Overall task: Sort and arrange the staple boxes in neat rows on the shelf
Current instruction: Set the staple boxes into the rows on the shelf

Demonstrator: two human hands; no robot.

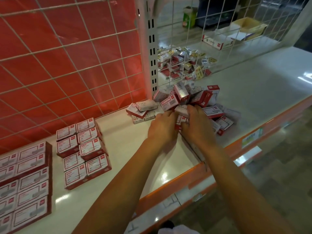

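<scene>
On the left of the white shelf (128, 159), two blocks of staple boxes already stand in neat rows: a large block (25, 183) at the near left edge and a smaller block (82, 149) just right of it, both in front of the wire grid (67, 65). The sorting seems to be partway done, and the step in hand looks like gathering the next batch. Both my forearms reach far and right across the bare middle of the shelf. My left hand (163, 127) and right hand (196, 125) sit side by side, knuckles up, fingers curled down and clamped on a clutch of boxes (181, 119) between them at the near edge of the loose pile (189, 98). How many I hold is hidden under my hands. Next, I judge, I must lift the clutch clear, square it up, and carry it left to the rows.
</scene>
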